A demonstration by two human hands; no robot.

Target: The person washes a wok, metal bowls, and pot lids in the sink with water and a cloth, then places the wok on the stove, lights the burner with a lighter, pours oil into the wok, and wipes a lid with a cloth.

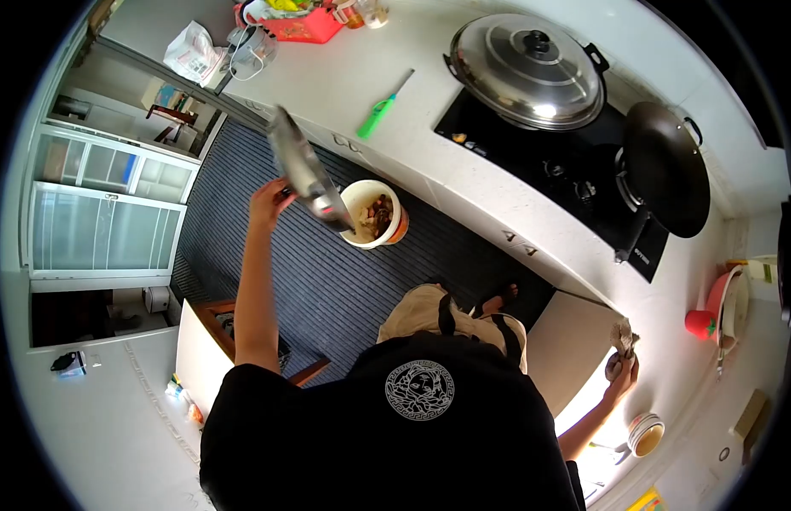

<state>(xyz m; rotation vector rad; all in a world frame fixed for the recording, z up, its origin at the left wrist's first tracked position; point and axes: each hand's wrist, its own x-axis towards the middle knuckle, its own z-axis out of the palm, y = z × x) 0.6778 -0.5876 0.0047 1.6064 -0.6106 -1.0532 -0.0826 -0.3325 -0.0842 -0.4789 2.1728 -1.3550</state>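
My left hand [269, 204] is closed on the dark knob of what looks like a shiny metal pot lid [306, 170]. The lid is tilted steeply, nearly on edge, and blurred by motion. Its lower rim is at the left side of a white bucket [344, 204] on the floor; whether they touch I cannot tell. Brown scraps [377, 217] lie inside the bucket. Over at the right, my right hand [619, 381] grips a crumpled greyish-brown rag [623, 341] above the counter by the sink.
A lidded steel wok [532, 72] and a dark wok [668, 170] sit on the black cooktop [574, 175]. On the white counter [378, 72] lie a green lighter [378, 115] and a red basket [306, 25]. Behind my left arm stands a wooden chair [217, 324].
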